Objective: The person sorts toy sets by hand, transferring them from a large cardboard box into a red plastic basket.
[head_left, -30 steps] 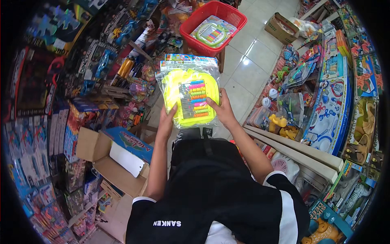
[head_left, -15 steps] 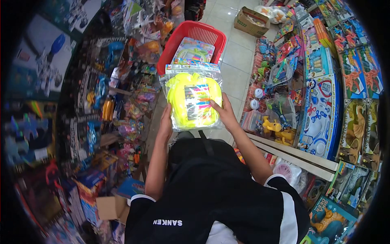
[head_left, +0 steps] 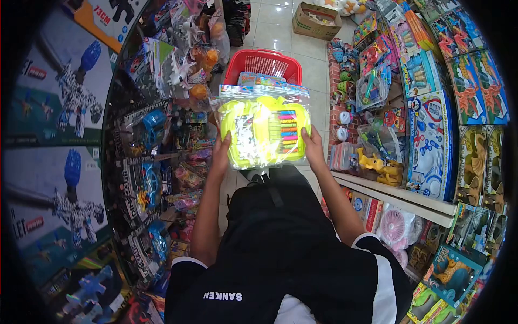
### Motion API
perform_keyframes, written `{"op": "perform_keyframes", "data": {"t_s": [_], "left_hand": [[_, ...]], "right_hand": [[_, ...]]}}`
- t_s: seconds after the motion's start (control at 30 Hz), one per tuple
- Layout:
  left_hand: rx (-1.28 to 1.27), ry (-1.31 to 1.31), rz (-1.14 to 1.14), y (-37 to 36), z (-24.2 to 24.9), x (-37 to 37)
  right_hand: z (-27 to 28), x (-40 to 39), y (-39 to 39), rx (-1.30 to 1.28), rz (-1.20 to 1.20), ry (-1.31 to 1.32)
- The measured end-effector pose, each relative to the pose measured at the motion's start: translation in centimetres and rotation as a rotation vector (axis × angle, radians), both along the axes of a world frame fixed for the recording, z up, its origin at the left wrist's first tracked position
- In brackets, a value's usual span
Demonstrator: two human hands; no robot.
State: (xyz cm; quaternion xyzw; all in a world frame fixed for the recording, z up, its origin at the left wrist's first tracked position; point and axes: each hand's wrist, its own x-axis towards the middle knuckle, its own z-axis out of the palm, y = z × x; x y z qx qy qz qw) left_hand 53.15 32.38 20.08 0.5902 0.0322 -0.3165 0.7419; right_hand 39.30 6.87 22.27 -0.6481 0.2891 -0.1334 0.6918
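A yellow fruit-shaped toy abacus with rows of coloured beads lies in a clear plastic bag held up in front of me. Glare whitens much of its left half. My left hand is closed on the left edge, thumb on the front. On the opposite edge my right hand grips the bag with its thumb over the front; the other fingers go behind. Just beyond the toy stands a red plastic basket, partly hidden by it, with flat packaged toys inside.
Bagged and boxed toys line the left side, including large gun boxes. At right, a shelf edge carries packaged toys and a blue doctor set. A cardboard box sits on the tiled floor ahead.
My right thumb has moved from the middle of the toy to its right edge. The abacus has shifted slightly right and now shows its bead rows more clearly. The view has turned a little.
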Motion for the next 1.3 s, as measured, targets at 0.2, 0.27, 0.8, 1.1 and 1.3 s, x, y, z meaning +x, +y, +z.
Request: {"op": "perform_keyframes", "data": {"t_s": [0.2, 0.27, 0.8, 1.1, 1.3], "left_hand": [[0.057, -0.054, 0.049, 2.8, 1.4, 4.8], [0.083, -0.056, 0.144, 3.0, 2.0, 5.7], [-0.031, -0.061, 0.077, 0.0, 1.4, 7.3], [0.027, -0.053, -0.007, -1.4, -0.3, 7.9], [-0.037, -0.079, -0.123, -4.0, -2.4, 9.0]], "right_hand": [[-1.6, 1.3, -3.9, 0.138, -0.264, -0.010], [-2.7, 1.9, -5.0, 0.025, -0.300, 0.012], [-7.7, 12.9, -0.4, -0.627, -0.115, 0.409], [-15.4, 13.3, -1.5, -0.382, 0.059, 0.655], [-14.7, 12.9, -2.5, -0.085, 0.095, 0.469]]}}
